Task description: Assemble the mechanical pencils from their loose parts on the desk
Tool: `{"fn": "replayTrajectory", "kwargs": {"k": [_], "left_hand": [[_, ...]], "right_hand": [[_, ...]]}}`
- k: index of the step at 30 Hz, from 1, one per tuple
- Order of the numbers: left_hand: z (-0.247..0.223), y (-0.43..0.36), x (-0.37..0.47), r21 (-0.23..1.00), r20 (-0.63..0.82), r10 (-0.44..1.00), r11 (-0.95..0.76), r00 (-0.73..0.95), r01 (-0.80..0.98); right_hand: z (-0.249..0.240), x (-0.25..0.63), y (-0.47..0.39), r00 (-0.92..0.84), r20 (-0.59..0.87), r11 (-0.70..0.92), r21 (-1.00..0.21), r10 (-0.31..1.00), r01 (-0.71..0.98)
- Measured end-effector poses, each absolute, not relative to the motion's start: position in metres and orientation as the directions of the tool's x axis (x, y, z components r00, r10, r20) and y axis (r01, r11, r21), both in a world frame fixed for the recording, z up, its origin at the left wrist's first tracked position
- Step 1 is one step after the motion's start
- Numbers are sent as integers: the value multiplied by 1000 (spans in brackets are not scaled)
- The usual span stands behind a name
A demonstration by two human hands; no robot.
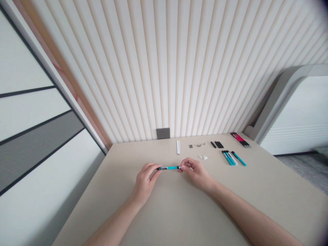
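A pen (172,167) with a teal barrel and a black section at its left lies level between my two hands, over the middle of the table. My left hand (147,179) pinches its black left end between thumb and fingers. The right end, dark with a light tip, is held by the thumb and fingers of my right hand (195,172), which partly hide it. Just behind my right hand are small white pieces (204,157), and thin white rods (178,147) lie side by side beyond the pen.
Toward the table's (164,212) back right are small metal parts (199,145), several black pieces (219,145), teal and white barrels (230,158), a separate teal one (239,159) and red pens (240,139). A dark socket (163,133) sits on the ribbed wall.
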State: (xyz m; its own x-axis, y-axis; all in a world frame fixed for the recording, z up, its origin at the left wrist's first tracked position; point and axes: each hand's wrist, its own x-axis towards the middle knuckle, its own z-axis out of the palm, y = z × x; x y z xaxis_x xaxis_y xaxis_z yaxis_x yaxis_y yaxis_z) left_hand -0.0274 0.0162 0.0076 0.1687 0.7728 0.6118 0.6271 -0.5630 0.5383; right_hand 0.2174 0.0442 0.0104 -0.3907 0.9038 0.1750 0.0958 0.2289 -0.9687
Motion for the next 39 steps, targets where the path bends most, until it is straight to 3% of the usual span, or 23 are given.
{"fn": "replayTrajectory", "kwargs": {"k": [10, 39], "left_hand": [[9, 20, -31, 583, 597, 797, -510, 93, 632], [5, 20, -32, 624, 571, 815, -512, 102, 591]], "right_hand": [[5, 239, 65, -157, 266, 291, -942, 951, 165], [5, 231, 58, -245, 163, 227, -938, 956, 262]]}}
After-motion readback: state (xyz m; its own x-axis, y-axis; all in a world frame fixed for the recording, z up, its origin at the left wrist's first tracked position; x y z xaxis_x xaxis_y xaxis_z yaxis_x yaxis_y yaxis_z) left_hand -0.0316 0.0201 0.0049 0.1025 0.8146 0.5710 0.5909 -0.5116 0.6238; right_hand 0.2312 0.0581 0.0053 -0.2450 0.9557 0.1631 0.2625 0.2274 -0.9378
